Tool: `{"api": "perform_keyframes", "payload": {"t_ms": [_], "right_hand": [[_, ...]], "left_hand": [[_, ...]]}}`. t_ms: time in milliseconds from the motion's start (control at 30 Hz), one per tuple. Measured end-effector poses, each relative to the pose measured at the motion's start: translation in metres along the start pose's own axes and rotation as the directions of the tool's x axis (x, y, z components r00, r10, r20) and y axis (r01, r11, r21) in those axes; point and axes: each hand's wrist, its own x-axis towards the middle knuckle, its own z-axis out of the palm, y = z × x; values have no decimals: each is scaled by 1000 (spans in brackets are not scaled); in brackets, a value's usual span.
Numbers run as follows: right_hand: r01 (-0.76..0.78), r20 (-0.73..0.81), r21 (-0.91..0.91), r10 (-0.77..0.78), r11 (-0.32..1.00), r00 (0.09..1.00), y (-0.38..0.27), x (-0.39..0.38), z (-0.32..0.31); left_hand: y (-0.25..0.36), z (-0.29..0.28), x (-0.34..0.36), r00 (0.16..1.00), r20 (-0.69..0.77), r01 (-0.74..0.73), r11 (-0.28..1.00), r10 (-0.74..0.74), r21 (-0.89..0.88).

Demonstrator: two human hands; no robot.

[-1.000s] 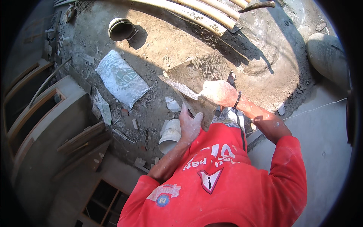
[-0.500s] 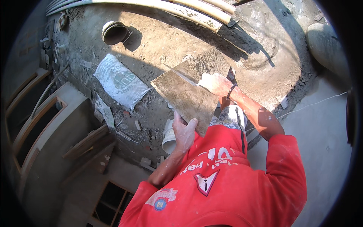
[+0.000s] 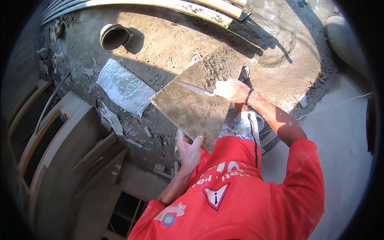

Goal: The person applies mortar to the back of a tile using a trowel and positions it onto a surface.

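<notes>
My left hand (image 3: 189, 151) grips the near edge of a large square tile (image 3: 192, 116), its thumb lying on top and its fingers going underneath. Grey-brown mortar coats the tile's upper face, with a rough, thicker heap of mortar (image 3: 222, 68) toward the far right corner. Closed round the handle of a pointed trowel (image 3: 194, 89) is my right hand (image 3: 232, 90), which wears a dark beaded bracelet. The trowel's blade points left and lies over the tile, seemingly against the mortar. Most of the trowel's handle is hidden by my fingers.
A bucket (image 3: 114, 38) lies tipped on the rough ground at far left, beyond a white sack (image 3: 125, 86). Long poles (image 3: 168, 5) run across the back. Wooden planks (image 3: 96, 154) and rubble lie at left. A rounded grey object (image 3: 346, 40) stands at far right.
The tile has shifted slightly left and toward me, along with my left hand. The trowel's blade has moved nearer and turned a little. More of the mortar heap shows beyond it.
</notes>
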Motion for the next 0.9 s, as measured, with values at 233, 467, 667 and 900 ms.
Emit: {"api": "perform_keyframes", "payload": {"t_ms": [233,467,667,900], "right_hand": [[-585,412,-42,547,810,729,105,-5,84],[-139,81,75,133,987,988,37,11,27],[-299,213,42,284,953,935,103,-2,90],[-887,385,64,809,457,445,183,1,136]], "left_hand": [[5,8,7,1000,-17,18,999,-18,-29],[2,-8,2,996,-45,78,996,-77,37],[12,3,3,994,-49,91,995,-93,-34],[4,-7,4,988,-85,133,991,-133,5]]}}
